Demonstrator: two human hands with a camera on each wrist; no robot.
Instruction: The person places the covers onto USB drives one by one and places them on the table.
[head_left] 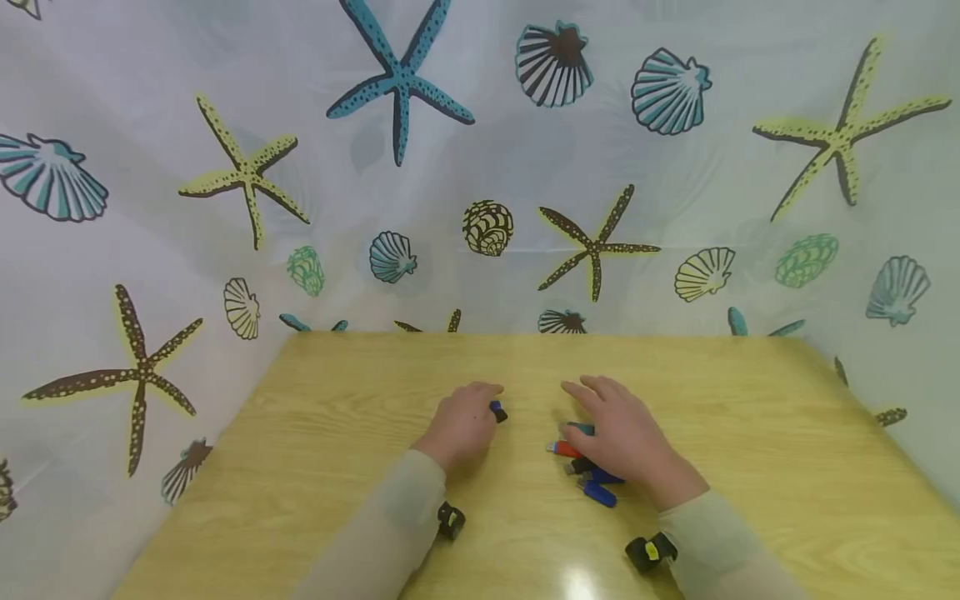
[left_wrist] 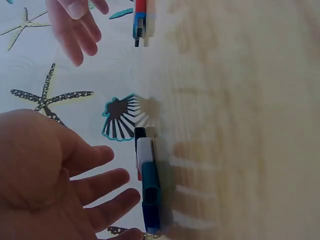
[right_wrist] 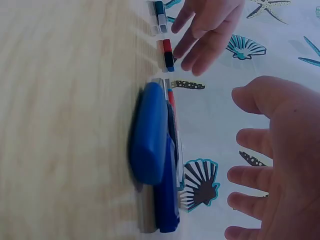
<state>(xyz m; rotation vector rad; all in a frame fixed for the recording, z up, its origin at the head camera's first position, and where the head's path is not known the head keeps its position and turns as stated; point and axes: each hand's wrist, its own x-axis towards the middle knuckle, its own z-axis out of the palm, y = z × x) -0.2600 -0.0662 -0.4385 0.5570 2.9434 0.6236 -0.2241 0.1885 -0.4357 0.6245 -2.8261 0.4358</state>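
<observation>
My left hand (head_left: 459, 427) hovers with loosely extended fingers beside a small blue and black piece (head_left: 498, 410) on the table. In the left wrist view, that hand (left_wrist: 60, 170) holds nothing; a teal USB stick (left_wrist: 151, 187) stands out beside it among white, black and dark blue ones. My right hand (head_left: 626, 435) spreads over a cluster of USB sticks, partly covering them. Red (head_left: 567, 449), black (head_left: 580, 466) and blue (head_left: 597, 492) sticks show there, metal plugs pointing left. The right wrist view has a blue stick (right_wrist: 150, 135) up close, apart from the open fingers (right_wrist: 250, 175).
A pale wooden table (head_left: 337, 400) carries everything. Behind and at both sides hangs a white cloth (head_left: 450, 167) printed with starfish and shells. Each wrist wears a black strap device, the left one (head_left: 451, 520) and the right one (head_left: 651, 552).
</observation>
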